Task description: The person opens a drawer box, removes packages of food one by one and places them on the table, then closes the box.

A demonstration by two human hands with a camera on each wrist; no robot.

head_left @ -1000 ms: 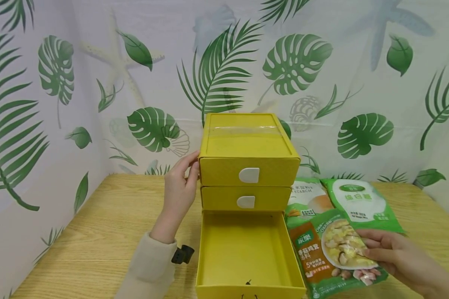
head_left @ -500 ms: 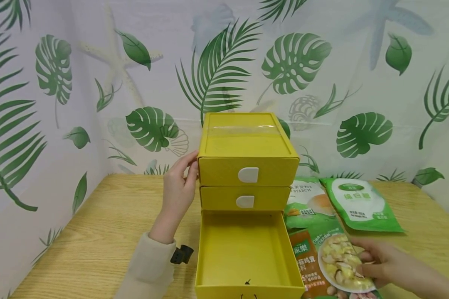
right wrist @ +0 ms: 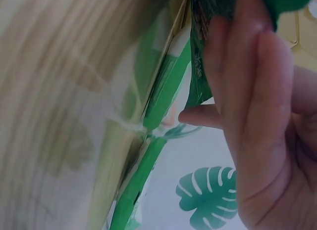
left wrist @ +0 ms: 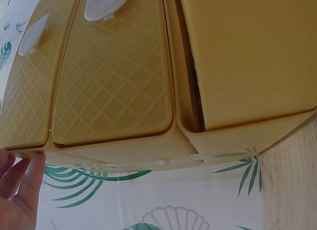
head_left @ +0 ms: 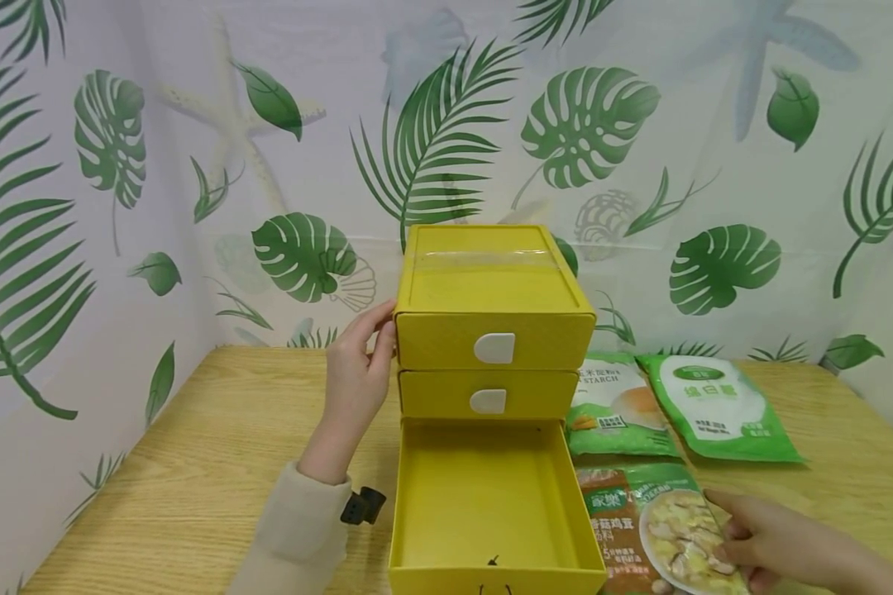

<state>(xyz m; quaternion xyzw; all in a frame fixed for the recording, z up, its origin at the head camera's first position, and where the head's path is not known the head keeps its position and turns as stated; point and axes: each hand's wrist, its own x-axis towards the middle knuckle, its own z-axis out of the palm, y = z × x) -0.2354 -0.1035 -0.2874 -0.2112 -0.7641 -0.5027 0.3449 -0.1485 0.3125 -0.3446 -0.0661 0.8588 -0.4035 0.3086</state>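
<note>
A yellow drawer unit (head_left: 497, 339) stands mid-table, its lowest drawer (head_left: 491, 496) pulled far out and bare inside. My left hand (head_left: 359, 355) rests its fingertips against the unit's upper left side; in the left wrist view those fingers (left wrist: 30, 178) touch the edge beside the top drawer. To the right of the pulled-out drawer, my right hand (head_left: 777, 537) pinches the right edge of a green and brown soup mix packet (head_left: 655, 529). The right wrist view has the fingers (right wrist: 252, 76) spread along the packet's back, with the thumb mostly hidden.
Behind the soup packet lie a starch bag (head_left: 618, 409) and a white and green sugar bag (head_left: 722, 405), side by side on the wooden table (head_left: 193, 463). A leaf-patterned cloth (head_left: 283, 165) hangs at the back and sides.
My right hand has drawn the soup mix packet toward me, off the two bags behind it, and the packet now sits straighter. The left hand and drawers stay put.
</note>
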